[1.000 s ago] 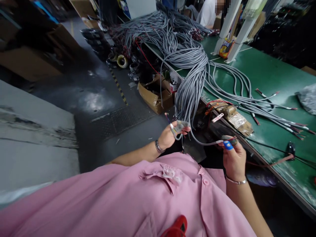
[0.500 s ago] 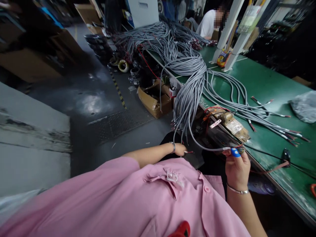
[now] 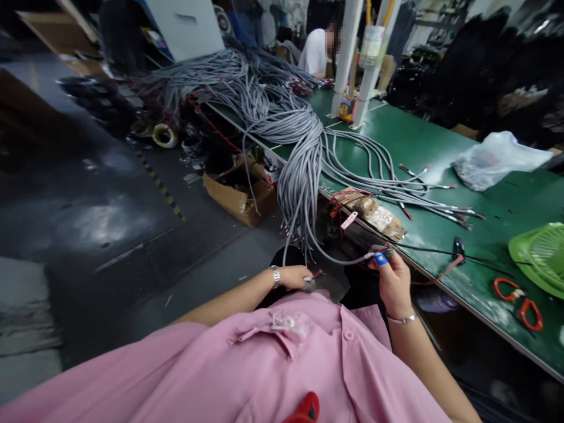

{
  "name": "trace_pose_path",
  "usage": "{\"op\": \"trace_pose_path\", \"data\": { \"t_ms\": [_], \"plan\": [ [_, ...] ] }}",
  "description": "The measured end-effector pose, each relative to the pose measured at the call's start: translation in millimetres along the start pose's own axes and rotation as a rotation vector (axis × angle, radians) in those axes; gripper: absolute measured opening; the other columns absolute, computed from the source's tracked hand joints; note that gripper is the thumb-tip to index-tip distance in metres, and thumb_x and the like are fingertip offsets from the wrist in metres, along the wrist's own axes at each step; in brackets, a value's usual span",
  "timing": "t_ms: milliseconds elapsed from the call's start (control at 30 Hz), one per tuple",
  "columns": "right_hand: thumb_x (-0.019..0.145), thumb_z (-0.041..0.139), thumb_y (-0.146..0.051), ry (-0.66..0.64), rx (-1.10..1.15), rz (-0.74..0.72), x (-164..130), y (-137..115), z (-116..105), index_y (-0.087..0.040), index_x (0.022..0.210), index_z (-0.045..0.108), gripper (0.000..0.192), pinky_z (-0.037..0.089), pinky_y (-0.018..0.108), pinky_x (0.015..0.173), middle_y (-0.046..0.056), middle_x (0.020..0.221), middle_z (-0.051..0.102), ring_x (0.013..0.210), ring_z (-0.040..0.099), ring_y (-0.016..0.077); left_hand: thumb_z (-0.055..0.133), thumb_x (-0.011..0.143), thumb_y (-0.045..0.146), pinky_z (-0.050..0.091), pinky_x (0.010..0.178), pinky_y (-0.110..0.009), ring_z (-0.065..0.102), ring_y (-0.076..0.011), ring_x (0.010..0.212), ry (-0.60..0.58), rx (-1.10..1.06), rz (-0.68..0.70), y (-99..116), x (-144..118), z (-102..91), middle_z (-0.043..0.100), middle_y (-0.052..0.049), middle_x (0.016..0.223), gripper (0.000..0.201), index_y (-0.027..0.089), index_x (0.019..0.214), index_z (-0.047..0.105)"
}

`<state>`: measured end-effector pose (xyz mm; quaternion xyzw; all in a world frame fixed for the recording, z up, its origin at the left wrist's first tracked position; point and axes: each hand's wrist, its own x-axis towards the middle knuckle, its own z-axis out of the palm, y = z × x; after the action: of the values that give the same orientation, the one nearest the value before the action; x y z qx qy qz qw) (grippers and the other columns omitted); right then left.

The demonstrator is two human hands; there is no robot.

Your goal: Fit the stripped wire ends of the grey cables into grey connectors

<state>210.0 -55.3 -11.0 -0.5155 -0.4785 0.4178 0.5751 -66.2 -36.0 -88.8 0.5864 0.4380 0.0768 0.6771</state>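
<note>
My right hand [image 3: 393, 281] pinches the end of a grey cable [image 3: 337, 259] close to the bench edge, with blue tape wrapped round one finger or thumb. That cable curves down from a thick bundle of grey cables [image 3: 304, 170] draped over the edge. Just above my lap, my left hand [image 3: 294, 277] is closed around another cable end [image 3: 318, 274], whose dark and red wires stick out past the fingers. More cable ends with stripped red and dark wires [image 3: 462, 216] lie on the green bench [image 3: 434, 147].
Orange-handled cutters [image 3: 517, 302] and a green basket [image 3: 540, 258] are on the bench's right side. A plastic bag [image 3: 493, 161] lies behind them. White posts [image 3: 346, 64] rise from the bench. A cardboard box [image 3: 238, 197] sits on the floor. A person in white [image 3: 315, 51] works at the back.
The view has turned right, bringing the green basket and the whole cutters into sight. Both hands keep hold of their cable ends, and my left hand shows more of its back.
</note>
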Motion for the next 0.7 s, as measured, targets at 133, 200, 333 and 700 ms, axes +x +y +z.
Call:
{"op": "trace_pose_path", "data": {
  "t_ms": [133,200,333,700],
  "plan": [
    [0.079,0.067,-0.038,-0.144,-0.015,0.050,7,1,16,-0.020,0.096,0.067,0.024,0.048,0.027,0.058,0.002,0.082,0.067,0.060,0.054,0.0111,0.053,0.083,0.052,0.022,0.035,-0.019,0.039,-0.0065,0.032,-0.049,-0.044,0.063,27,-39,-25.2,0.061,-0.001,0.055,0.041,0.015,0.095,0.068],
    [0.077,0.068,-0.038,-0.227,0.009,0.070,9,0,29,-0.021,0.094,0.067,0.024,0.047,0.026,0.056,0.002,0.083,0.066,0.062,0.054,0.0118,0.047,0.086,0.054,0.029,0.039,-0.018,0.054,-0.0090,0.046,0.089,-0.178,0.193,54,-47,-24.5,0.068,-0.008,0.076,0.048,0.014,0.107,0.064],
    [0.073,0.072,-0.040,-0.359,0.040,0.110,12,-11,50,-0.021,0.089,0.065,0.025,0.045,0.025,0.051,0.001,0.078,0.065,0.062,0.056,0.0133,0.060,0.083,0.046,0.047,0.068,-0.023,0.062,-0.0152,0.085,0.224,-0.113,0.448,101,-37,-3.0,0.068,-0.011,0.100,0.038,0.014,0.101,0.065],
    [0.070,0.073,-0.038,-0.246,0.092,0.287,16,-21,45,-0.019,0.082,0.066,0.023,0.041,0.023,0.050,-0.001,0.070,0.063,0.056,0.051,0.0101,0.055,0.084,0.048,0.037,0.038,-0.017,0.055,-0.0090,0.041,0.211,-0.196,0.330,108,-4,28.6,0.064,-0.002,0.064,0.035,0.014,0.095,0.054]
  ]
}}
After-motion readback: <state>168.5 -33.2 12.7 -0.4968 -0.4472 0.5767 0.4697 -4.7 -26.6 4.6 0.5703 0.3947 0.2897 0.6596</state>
